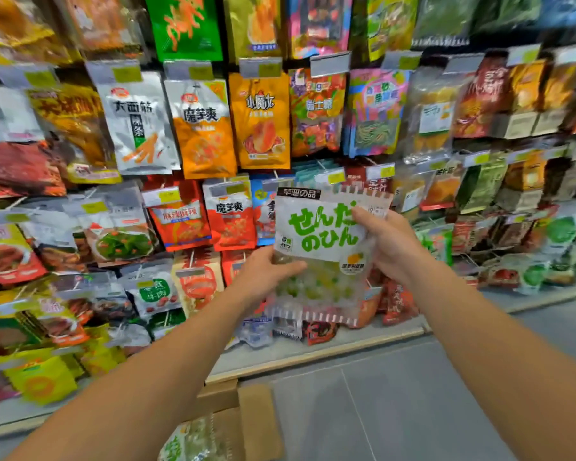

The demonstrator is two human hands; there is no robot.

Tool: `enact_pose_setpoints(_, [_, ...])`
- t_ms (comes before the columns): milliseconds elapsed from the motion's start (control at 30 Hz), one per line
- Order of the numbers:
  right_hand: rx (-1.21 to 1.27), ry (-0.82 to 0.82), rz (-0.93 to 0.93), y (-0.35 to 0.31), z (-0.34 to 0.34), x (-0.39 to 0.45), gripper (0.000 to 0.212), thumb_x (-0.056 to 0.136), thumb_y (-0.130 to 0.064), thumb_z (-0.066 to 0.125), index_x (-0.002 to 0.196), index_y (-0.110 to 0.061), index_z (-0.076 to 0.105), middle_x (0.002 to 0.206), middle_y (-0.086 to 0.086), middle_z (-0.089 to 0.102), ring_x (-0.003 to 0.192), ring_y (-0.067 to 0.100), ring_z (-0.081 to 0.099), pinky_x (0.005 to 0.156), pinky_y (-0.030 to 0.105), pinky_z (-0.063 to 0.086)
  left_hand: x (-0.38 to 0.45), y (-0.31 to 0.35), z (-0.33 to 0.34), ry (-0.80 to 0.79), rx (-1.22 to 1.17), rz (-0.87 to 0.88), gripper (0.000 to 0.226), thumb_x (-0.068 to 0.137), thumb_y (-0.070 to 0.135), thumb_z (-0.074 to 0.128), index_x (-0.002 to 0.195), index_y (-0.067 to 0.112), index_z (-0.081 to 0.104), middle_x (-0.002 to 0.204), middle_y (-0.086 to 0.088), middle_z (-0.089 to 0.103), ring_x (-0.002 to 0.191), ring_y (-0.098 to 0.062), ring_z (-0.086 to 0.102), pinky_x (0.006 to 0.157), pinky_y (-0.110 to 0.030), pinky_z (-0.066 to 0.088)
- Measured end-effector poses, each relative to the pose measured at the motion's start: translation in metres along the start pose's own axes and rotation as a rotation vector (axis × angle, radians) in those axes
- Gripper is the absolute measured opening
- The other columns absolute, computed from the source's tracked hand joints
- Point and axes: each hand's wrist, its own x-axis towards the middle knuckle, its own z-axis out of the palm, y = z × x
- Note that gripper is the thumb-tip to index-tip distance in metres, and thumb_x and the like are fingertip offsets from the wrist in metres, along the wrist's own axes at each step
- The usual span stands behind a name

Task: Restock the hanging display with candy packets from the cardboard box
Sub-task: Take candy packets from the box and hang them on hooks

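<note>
Head view: the left hand (266,271) and right hand (391,242) pinch opposite edges of a candy packet (320,251) before the crowded hanging display (200,128), above the cardboard box (246,417) on open floor (413,394).

Hanging display (213,128) crowded with overlapping packets, open floor (413,394) right of cardboard box (246,417)

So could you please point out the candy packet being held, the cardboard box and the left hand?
candy packet (323,234): head view, on its white front with green lettering.
cardboard box (256,417): head view, on its open brown flap.
left hand (266,272): head view, on the back of the hand.
</note>
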Motion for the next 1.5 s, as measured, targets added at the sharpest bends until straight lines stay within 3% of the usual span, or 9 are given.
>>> enact_pose_setpoints(133, [-0.114,0.027,-0.072,-0.038,-0.050,0.005,0.011,0.092,-0.014,0.067,0.097,-0.020,0.060,0.093,-0.004,0.073,0.077,0.007,0.071,0.067,0.027,0.054,0.031,0.039,0.045,-0.023,-0.070,0.020,0.025,0.085,0.015,0.074,0.075,0.018,0.051,0.069,0.001,0.063,0.048,-0.002,0.056,0.047,-0.019,0.041])
enact_pose_setpoints(267, [-0.241,-0.004,-0.109,-0.059,-0.096,0.026,0.030,0.090,-0.017,0.071,0.119,-0.021,0.065,0.112,-0.005,0.074,0.106,0.017,0.069,0.086,0.037,0.053,0.073,0.076,0.089,-0.065,-0.147,0.059,0.022,0.086,0.019,0.073,0.079,0.015,0.052,0.074,-0.001,0.064,0.052,-0.005,0.059,0.048,-0.021,0.042])
enact_pose_setpoints(567, [-0.265,0.127,-0.194,-0.131,-0.180,0.135,0.034,0.081,-0.029,0.078,0.113,-0.023,0.067,0.110,0.000,0.074,0.102,0.022,0.070,0.096,0.055,0.052,0.197,0.162,0.166,-0.080,-0.217,0.200,0.034,0.089,0.016,0.069,0.060,0.021,0.052,0.048,0.012,0.059,0.039,-0.001,0.054,0.038,-0.014,0.039])
enact_pose_setpoints(767, [-0.227,0.136,-0.261,-0.182,-0.206,0.221,0.039,0.083,-0.023,0.078,0.120,-0.018,0.064,0.112,0.001,0.073,0.105,0.024,0.070,0.092,0.052,0.055,0.295,0.213,0.184,-0.021,-0.173,0.252,0.025,0.079,0.035,0.078,0.094,0.015,0.072,0.094,-0.009,0.076,0.087,-0.027,0.073,0.080,-0.048,0.059])
enact_pose_setpoints(933, [-0.319,0.167,-0.325,-0.235,-0.228,0.291,0.070,0.053,-0.047,0.084,0.114,-0.023,0.060,0.111,0.001,0.071,0.100,0.024,0.070,0.086,0.052,0.058,0.372,0.260,0.205,0.025,-0.146,0.338,0.012,0.084,0.029,0.075,0.087,0.018,0.071,0.082,0.003,0.075,0.078,-0.015,0.071,0.070,-0.031,0.057])
enact_pose_setpoints(1100, [-0.320,0.170,-0.388,-0.273,-0.248,0.353,0.040,0.081,-0.028,0.080,0.113,-0.022,0.057,0.112,0.002,0.068,0.101,0.023,0.068,0.088,0.050,0.057,0.420,0.304,0.218,0.079,-0.134,0.404,0.008,0.086,0.028,0.073,0.085,0.021,0.069,0.083,0.007,0.072,0.077,-0.010,0.066,0.058,-0.019,0.049])
enact_pose_setpoints(1233, [-0.334,0.113,-0.449,-0.297,-0.268,0.395,0.046,0.079,-0.026,0.080,0.117,-0.018,0.056,0.110,-0.001,0.068,0.096,0.017,0.067,0.076,0.037,0.057,0.455,0.324,0.228,0.123,-0.093,0.436,0.014,0.085,0.025,0.073,0.074,0.021,0.065,0.075,0.007,0.069,0.070,-0.010,0.063,0.054,-0.022,0.043])
enact_pose_setpoints(1367, [-0.375,0.078,-0.472,-0.326,-0.287,0.428,0.052,0.075,-0.034,0.078,0.120,-0.020,0.055,0.114,0.000,0.064,0.101,0.020,0.064,0.087,0.047,0.056,0.480,0.344,0.231,0.128,-0.047,0.463,0.017,0.087,0.012,0.070,0.071,0.018,0.069,0.064,0.010,0.071,0.060,-0.004,0.066,0.047,-0.014,0.046])
enact_pose_setpoints(1500, [-0.436,0.124,-0.614,-0.370,-0.306,0.456,0.054,0.088,-0.024,0.070,0.132,-0.016,0.039,0.105,-0.007,0.050,0.088,0.008,0.053,0.071,0.026,0.045,0.498,0.360,0.236,0.221,0.082,0.480,0.037,0.083,0.019,0.075,0.047,0.024,0.068,0.057,0.013,0.066,0.056,-0.002,0.062,0.049,-0.013,0.044])
